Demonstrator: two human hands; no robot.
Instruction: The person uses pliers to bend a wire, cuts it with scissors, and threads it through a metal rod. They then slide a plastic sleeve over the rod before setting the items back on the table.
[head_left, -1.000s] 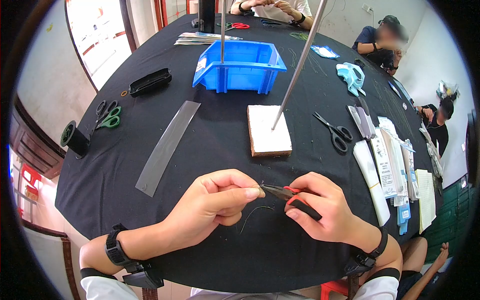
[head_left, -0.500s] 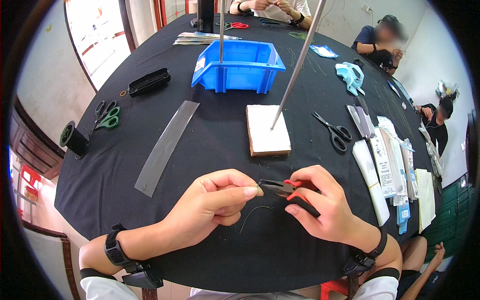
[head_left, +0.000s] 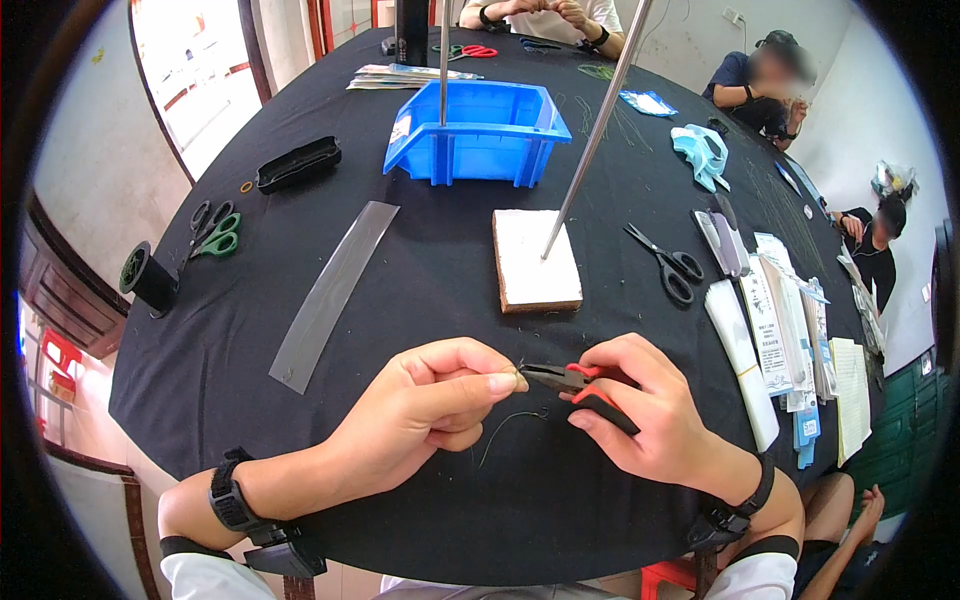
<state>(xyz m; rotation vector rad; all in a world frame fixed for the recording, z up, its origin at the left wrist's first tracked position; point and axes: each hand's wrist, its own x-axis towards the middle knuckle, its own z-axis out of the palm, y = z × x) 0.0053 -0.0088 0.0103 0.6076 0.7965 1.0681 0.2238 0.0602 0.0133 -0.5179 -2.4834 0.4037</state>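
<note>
Near the front of the black-covered table, my left hand point(head_left: 440, 395) pinches something tiny between thumb and forefinger; it is too small to make out. My right hand point(head_left: 645, 405) grips a pair of pliers point(head_left: 558, 377) with red and black handles. Their jaw tips meet the left fingertips, where a small dark bit shows. Below the pliers, a thin greenish line point(head_left: 497, 432) lies curved on the cloth, a small dark piece at its upper end.
Ahead are a white-topped block point(head_left: 535, 265) with a metal rod point(head_left: 590, 140), a blue bin point(head_left: 490, 150) and a clear plastic strip point(head_left: 335, 295). Black scissors point(head_left: 672, 268) and paper packets point(head_left: 775, 330) lie right. A thread spool point(head_left: 148, 280) and green-handled scissors point(head_left: 217, 235) sit left. Other people sit around.
The plier jaws have closed together and come slightly lower, against the left fingertips. My left hand has barely moved.
</note>
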